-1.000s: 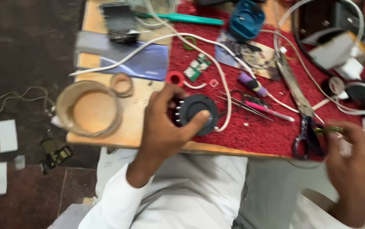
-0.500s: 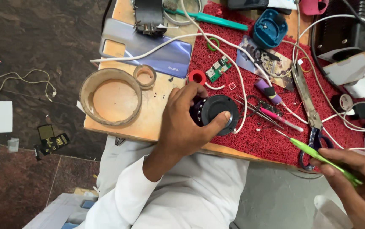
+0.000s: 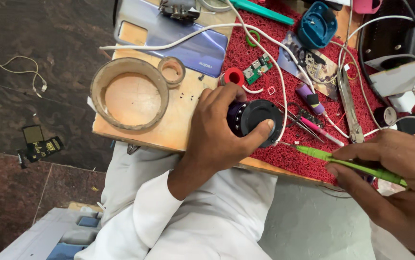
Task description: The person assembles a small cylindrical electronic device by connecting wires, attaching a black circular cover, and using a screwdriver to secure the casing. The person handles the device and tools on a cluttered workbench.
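My left hand grips a round black device with a purple body that rests on the red mat, thumb across its black face. My right hand holds a slim green tool at the lower right; its tip points left and lies just right of the round device, close to it. A white cable curves over the mat past the device.
On the wooden bench sit a large tape ring, a small ring, a blue phone back cover, a red tape spool, tweezers, a small circuit board, a blue plug housing. Dark floor lies left.
My right hand picked up the green tool from the bench's right side and brought its tip toward the round device. The left hand kept its grip; the view moved closer.
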